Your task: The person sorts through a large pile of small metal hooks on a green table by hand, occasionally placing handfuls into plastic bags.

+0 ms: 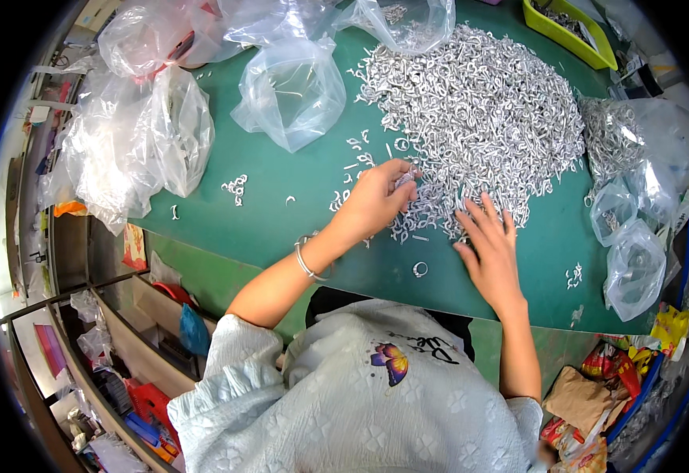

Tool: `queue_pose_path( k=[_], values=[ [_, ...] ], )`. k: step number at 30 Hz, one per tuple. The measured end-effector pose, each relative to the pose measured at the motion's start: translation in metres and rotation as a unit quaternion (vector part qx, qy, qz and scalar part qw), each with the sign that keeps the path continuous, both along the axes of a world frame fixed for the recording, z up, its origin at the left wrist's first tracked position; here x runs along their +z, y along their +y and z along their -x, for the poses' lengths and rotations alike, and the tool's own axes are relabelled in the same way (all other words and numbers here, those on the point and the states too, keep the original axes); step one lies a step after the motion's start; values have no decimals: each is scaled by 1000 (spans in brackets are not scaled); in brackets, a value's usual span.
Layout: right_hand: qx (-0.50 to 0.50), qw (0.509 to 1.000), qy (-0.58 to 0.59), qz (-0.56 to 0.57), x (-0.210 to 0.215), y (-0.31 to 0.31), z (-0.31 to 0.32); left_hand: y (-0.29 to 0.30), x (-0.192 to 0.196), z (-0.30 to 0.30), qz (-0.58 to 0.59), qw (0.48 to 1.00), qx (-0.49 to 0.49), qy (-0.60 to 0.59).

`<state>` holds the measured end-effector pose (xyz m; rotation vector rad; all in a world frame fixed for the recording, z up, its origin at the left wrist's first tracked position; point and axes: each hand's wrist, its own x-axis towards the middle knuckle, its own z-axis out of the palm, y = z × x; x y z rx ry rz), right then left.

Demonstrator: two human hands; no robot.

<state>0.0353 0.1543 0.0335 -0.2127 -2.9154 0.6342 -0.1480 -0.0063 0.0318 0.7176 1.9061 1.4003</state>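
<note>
A big heap of small silvery metal pieces [486, 110], many of them looped or twisted, covers the far middle and right of the green tabletop [258, 225]. At its near left edge my left hand [372, 201] is closed, with fingers curled round a few of the pieces. My right hand [490, 260] rests at the near edge, fingers spread over loose pieces and holding nothing visible. Between the hands and the table's near edge lies a single ring-shaped piece [420, 270]. A small cluster [236, 189] sits apart to the left, another [574, 276] to the right.
Crumpled clear plastic bags [124, 134] fill the left side; an opened one [293, 94] stands beside the heap. More bags [634, 268], some holding metal pieces, line the right edge. A yellow-green tray [569, 35] is at the far right. Shelving [135, 323] stands lower left.
</note>
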Motion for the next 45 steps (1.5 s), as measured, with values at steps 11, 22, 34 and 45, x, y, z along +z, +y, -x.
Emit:
queue_pose_path(
  k=[11,22,34,45],
  values=[
    [-133,985,112,3,-3,-7,-22,-38,20,-55,-34,980,20,193],
    [-9,990,117,74,-13,-62,-10,-61,9,-55,-131,922,55,-359],
    [-185,770,85,605,7,-66,-7,-62,7,-85,-75,977,8,-198],
    [-377,839,386,-64,105,154,-52,-69,2,-80,-81,957,20,-279]
  ],
)
